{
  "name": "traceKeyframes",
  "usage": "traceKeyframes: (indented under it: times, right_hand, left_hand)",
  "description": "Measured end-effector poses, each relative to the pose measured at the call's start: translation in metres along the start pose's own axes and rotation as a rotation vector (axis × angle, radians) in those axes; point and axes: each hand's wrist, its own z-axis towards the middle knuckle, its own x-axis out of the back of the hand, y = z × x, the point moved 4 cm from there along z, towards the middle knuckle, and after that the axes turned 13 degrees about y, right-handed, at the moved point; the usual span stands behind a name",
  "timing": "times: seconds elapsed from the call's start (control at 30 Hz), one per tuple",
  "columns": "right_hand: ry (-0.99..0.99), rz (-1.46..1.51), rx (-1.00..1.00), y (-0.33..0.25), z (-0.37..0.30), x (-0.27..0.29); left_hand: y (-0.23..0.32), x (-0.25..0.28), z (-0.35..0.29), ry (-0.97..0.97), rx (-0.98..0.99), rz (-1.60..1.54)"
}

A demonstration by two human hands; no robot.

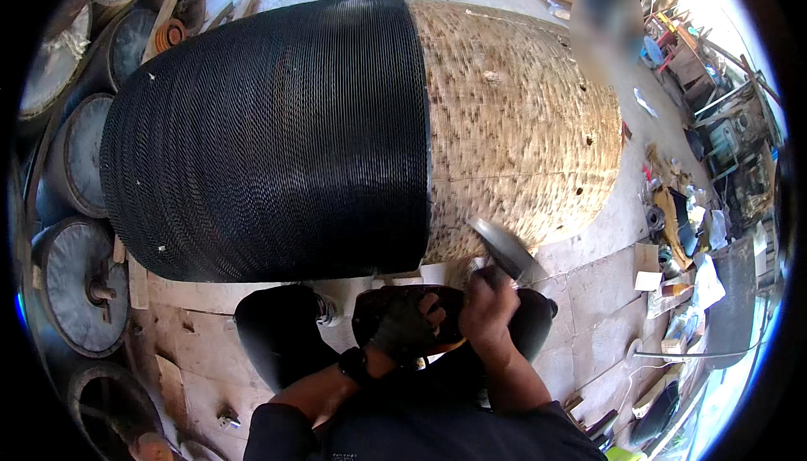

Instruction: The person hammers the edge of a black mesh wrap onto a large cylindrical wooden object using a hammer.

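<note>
A large drum lies sideways in front of me. Its left part is wrapped in black ribbed covering (277, 142). Its right part is bare pale wood (521, 116) with many dark marks. My right hand (489, 305) is closed round a hammer (507, 251), whose motion-blurred metal head is up by the drum's lower right edge. My left hand (408, 322), in a dark glove with bare fingertips, is over a dark container (370, 305) between my knees. Its fingers are curled together; what they hold is too small or hidden to tell.
Several round-ended rollers (84, 284) are stacked along the left. To the right lies a litter of plastic bags (708, 280), cardboard and scraps on the floor. A blurred person (607, 20) is beyond the drum's far right end. Paved flooring (588, 293) runs below the drum.
</note>
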Motion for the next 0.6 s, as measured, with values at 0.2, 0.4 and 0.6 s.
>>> traceKeyframes:
  times: [0.2,0.4,0.6]
  right_hand:
    - [0.084,0.150,-0.038,-0.026,-0.002,0.022]
    - [-0.167,-0.315,-0.138,-0.001,0.008,-0.008]
    - [0.050,0.086,0.079,-0.032,0.003,0.033]
  left_hand:
    - [-0.010,0.033,0.030,0.227,-0.027,-0.095]
    - [-0.057,0.111,0.114,0.442,-0.136,0.083]
    - [-0.075,0.143,0.162,0.734,-0.296,0.575]
